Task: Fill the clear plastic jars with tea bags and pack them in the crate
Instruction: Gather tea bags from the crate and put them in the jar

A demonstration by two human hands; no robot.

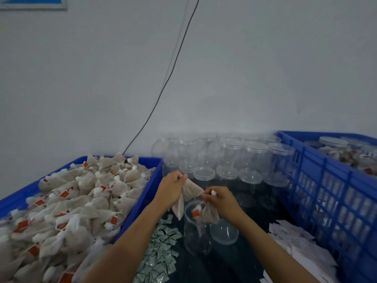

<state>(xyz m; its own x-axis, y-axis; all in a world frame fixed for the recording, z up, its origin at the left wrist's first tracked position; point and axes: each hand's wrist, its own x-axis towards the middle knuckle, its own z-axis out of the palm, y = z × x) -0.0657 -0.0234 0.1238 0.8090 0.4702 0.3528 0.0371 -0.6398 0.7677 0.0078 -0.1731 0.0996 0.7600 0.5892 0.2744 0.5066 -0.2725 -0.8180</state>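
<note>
Pinching the knotted top of a tea bag (211, 214), the right hand (223, 202) holds it just over the mouth of an open clear jar (196, 227) that stands upright on the dark table (228, 264). A red tag (195, 213) hangs at the jar's rim. The left hand (172, 188) is curled round the tops of two more tea bags (188, 193), which dangle beside the same jar, one reaching down past its rim on the left. A loose clear lid (224, 231) lies flat just to the right of the jar, touching or nearly touching it. Small green-white sachets (161, 252) are heaped on the table under the left forearm, and white paper slips (295, 242) lie in a pile on the right. Behind the hands, empty lidded jars (232, 160) stand stacked against the wall. A blue tray (142, 201) heaped with tea bags (71, 201) sits at the left. A blue slatted crate (326, 180) at the right holds filled, lidded jars (334, 142). A black cable (163, 86) runs down the wall.
</note>
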